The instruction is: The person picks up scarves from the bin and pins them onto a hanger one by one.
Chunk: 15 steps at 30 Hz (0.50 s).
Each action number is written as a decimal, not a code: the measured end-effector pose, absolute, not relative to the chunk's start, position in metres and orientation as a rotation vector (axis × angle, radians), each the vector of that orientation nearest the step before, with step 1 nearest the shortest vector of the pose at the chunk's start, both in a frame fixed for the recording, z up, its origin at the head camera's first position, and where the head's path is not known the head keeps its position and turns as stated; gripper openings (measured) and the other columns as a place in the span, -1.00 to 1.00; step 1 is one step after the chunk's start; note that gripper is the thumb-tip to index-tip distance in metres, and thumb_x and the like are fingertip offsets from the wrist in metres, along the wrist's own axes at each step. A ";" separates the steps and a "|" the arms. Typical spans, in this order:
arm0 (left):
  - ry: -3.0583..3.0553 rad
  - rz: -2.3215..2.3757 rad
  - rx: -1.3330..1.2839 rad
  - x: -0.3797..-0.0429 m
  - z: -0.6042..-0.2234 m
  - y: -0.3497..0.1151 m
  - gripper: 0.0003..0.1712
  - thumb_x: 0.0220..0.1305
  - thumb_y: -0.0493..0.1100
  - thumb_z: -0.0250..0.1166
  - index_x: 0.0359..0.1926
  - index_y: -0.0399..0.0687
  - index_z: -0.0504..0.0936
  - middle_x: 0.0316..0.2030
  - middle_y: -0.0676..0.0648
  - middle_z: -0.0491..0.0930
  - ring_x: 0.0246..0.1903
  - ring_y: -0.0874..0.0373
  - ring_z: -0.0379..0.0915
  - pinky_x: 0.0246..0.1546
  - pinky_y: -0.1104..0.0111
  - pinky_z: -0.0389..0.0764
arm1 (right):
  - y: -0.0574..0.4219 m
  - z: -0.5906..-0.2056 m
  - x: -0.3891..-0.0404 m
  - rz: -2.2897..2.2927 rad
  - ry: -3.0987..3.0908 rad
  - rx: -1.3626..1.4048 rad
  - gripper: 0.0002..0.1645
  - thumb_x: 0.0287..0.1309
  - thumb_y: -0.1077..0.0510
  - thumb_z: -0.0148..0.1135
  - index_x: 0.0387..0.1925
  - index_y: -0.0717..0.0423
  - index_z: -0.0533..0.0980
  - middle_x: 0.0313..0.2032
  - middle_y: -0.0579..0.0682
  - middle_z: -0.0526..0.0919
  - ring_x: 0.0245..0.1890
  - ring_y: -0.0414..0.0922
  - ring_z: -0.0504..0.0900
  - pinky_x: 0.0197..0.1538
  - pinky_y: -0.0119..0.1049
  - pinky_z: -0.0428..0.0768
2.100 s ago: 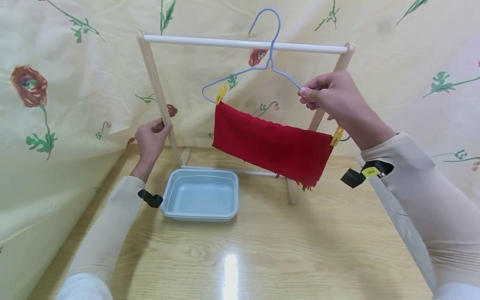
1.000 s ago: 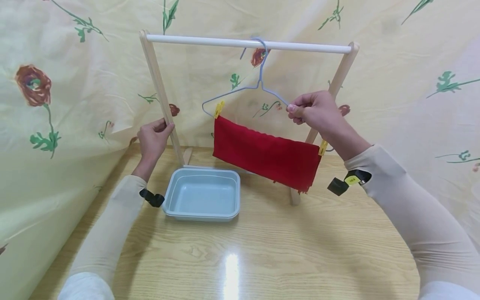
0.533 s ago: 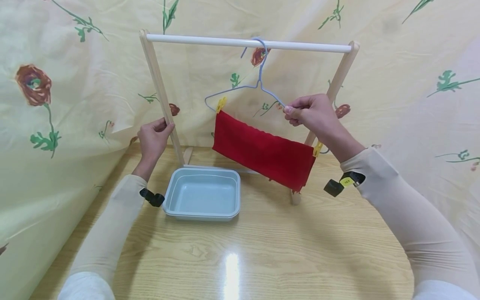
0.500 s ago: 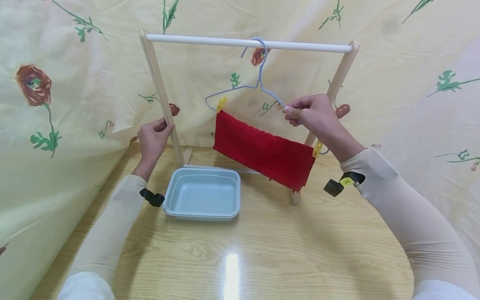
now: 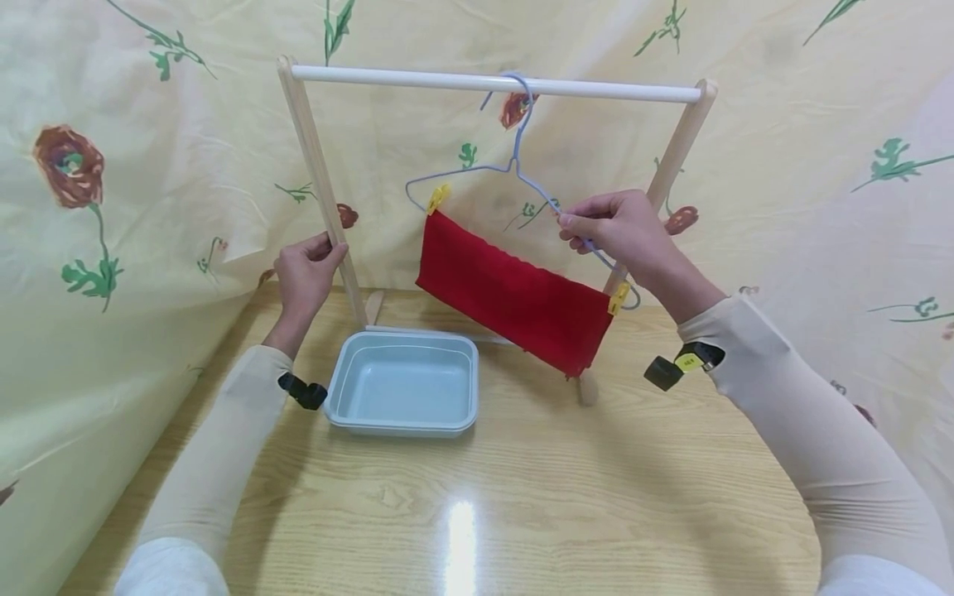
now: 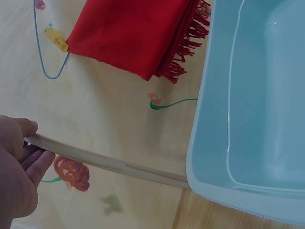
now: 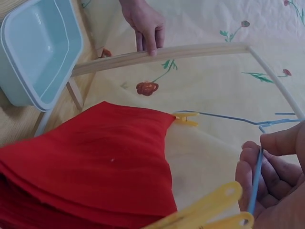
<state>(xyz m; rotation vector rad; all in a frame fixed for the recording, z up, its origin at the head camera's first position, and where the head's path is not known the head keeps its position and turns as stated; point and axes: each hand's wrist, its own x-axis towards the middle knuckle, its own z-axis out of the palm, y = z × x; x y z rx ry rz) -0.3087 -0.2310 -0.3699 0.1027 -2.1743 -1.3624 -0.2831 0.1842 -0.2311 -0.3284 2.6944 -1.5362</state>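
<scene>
A blue wire hanger (image 5: 462, 170) has its hook over the white rail (image 5: 417, 79) of a small wooden rack. Its right arm slopes lower than its left. My right hand (image 5: 622, 228) pinches that right arm between thumb and fingers. From the hanger's lower wire a folded red cloth (image 5: 514, 290) with a fringed end hangs by a yellow clothespin (image 5: 438, 199) at the left and another yellow clothespin (image 5: 619, 298) at the right. My left hand (image 5: 305, 269) pinches the rack's left wooden post (image 5: 316, 165); the left wrist view shows thumb and fingers on either side of it.
A light blue plastic basin (image 5: 402, 426) stands on the wooden table (image 5: 387, 513), before the rack's left foot. The rack's right post (image 5: 678, 149) rises behind my right hand. Flower-printed fabric (image 5: 186, 149) covers the back and the left side.
The hanger came down until its hook rests over the rail, shifting left along with my right hand. Lately that hand slid slightly inward, and the cloth tilted more. My left hand stayed on the post.
</scene>
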 end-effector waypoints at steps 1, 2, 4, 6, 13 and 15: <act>-2.174 -1.360 0.101 -0.309 -0.370 -0.231 -0.65 0.34 -0.12 0.41 0.09 -0.13 0.73 -0.06 -0.21 0.74 -0.05 0.03 0.73 -0.17 0.51 0.65 | 0.184 -0.231 -0.283 -1.543 2.686 -0.337 -0.57 0.33 0.05 0.36 0.08 0.27 0.66 -0.33 -0.11 0.79 -0.36 -0.17 0.75 -0.15 -0.42 0.67; -2.174 -1.360 0.101 -0.309 -0.370 -0.231 -0.65 0.34 -0.13 0.41 0.09 -0.13 0.73 -0.06 -0.21 0.74 -0.05 0.03 0.73 -0.17 0.51 0.65 | 0.184 -0.232 -0.283 -1.548 2.677 -0.348 -0.58 0.34 0.07 0.35 0.08 0.28 0.65 -0.33 -0.09 0.79 -0.36 -0.18 0.75 -0.15 -0.41 0.68; -2.174 -1.362 0.099 -0.309 -0.369 -0.231 -0.66 0.34 -0.14 0.41 0.09 -0.14 0.73 -0.06 -0.22 0.74 -0.05 0.02 0.73 -0.17 0.51 0.65 | 0.183 -0.233 -0.283 -1.552 2.664 -0.369 -0.58 0.34 0.09 0.35 0.09 0.29 0.64 -0.32 -0.08 0.79 -0.36 -0.19 0.75 -0.14 -0.41 0.69; -2.174 -1.365 0.100 -0.308 -0.369 -0.231 -0.66 0.33 -0.15 0.41 0.09 -0.14 0.73 -0.06 -0.22 0.74 -0.05 0.02 0.73 -0.17 0.51 0.65 | 0.183 -0.235 -0.283 -1.554 2.647 -0.384 -0.58 0.34 0.10 0.35 0.10 0.30 0.64 -0.30 -0.06 0.79 -0.34 -0.19 0.76 -0.14 -0.41 0.69; -2.173 -1.382 0.094 -0.307 -0.370 -0.231 -0.65 0.33 -0.11 0.42 0.09 -0.12 0.74 -0.06 -0.21 0.74 -0.04 0.02 0.73 -0.17 0.52 0.65 | 0.181 -0.241 -0.280 -1.553 2.601 -0.434 -0.57 0.33 0.09 0.36 0.12 0.25 0.62 -0.23 -0.09 0.79 -0.25 -0.17 0.78 -0.08 -0.41 0.68; -2.175 -1.382 0.089 -0.307 -0.370 -0.231 -0.65 0.34 -0.11 0.41 0.09 -0.13 0.73 -0.06 -0.22 0.74 -0.04 0.02 0.73 -0.17 0.52 0.65 | 0.181 -0.242 -0.279 -1.554 2.592 -0.445 -0.57 0.34 0.09 0.35 0.14 0.25 0.61 -0.22 -0.10 0.79 -0.24 -0.18 0.79 -0.07 -0.41 0.68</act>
